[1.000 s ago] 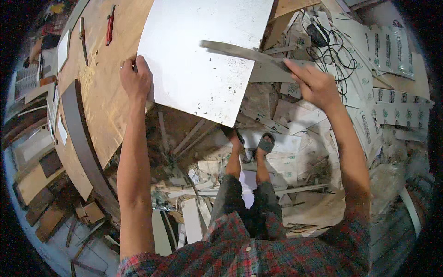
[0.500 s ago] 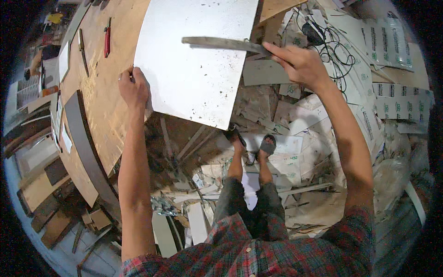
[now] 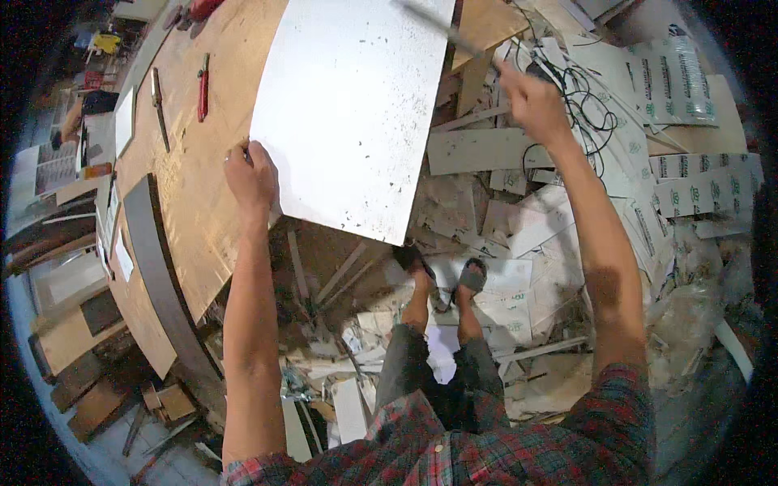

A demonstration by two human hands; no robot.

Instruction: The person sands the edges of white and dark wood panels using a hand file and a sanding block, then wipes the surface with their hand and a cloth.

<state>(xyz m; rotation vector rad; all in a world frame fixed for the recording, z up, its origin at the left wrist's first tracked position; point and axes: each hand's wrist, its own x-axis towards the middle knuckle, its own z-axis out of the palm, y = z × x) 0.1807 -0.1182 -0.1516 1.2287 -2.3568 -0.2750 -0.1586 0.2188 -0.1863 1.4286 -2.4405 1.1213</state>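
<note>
A white panel (image 3: 340, 121) with dark specks scattered over it lies on the wooden workbench, its near and right edges jutting out past the bench top. My left hand (image 3: 254, 180) is closed on the panel's left edge close to the near corner. In my right hand (image 3: 535, 105), off the panel's right edge, is a long, flat grey file (image 3: 442, 28). The file slants up and left over the panel's far part, smeared by motion. Whether it touches the panel's right edge I cannot tell.
On the workbench (image 3: 215, 174) lie a red-handled tool (image 3: 203, 89), a thin pointed tool (image 3: 160, 109) and a dark brown strip (image 3: 154, 243). Offcuts (image 3: 478, 150) litter the floor around my feet. Black cable (image 3: 583, 109) coils at the right, near printed sheets (image 3: 673, 85).
My right hand has shifted slightly right and the file has moved farther away along the panel. My left hand keeps its hold; the whole view has shifted a little.
</note>
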